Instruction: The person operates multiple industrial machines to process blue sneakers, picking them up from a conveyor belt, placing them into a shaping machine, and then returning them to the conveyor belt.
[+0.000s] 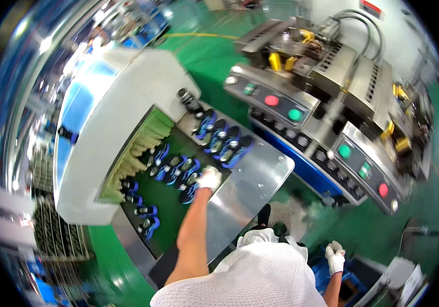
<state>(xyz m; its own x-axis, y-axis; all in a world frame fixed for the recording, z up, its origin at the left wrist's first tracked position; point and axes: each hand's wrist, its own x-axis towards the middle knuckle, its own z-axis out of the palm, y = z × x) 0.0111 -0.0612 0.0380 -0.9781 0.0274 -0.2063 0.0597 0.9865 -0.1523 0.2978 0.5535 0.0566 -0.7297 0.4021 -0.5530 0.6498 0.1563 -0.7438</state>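
Observation:
My left hand [209, 178], in a white glove, reaches over the dark belt and closes on the end of a black-and-blue sports shoe [187, 195]; its fingertips are partly blurred. More such shoes [177, 169] sit beside it on the belt, with metallic pieces in their openings. Past the hand, a row of similar shoes [224, 139] rests on the metal side shelf. My right hand [335, 257], also gloved, hangs low at my right side near a blue bin [351, 286]. Its fingers are loosely bent and apart, and nothing shows in them.
A large white machine housing [127, 92] with a yellow-green fringe curtain [137, 153] spans the belt. A dark bottle [190, 101] stands by the shelf shoes. At the right is a press machine [327, 77] with red and green buttons. Racks [56, 225] stand at the left.

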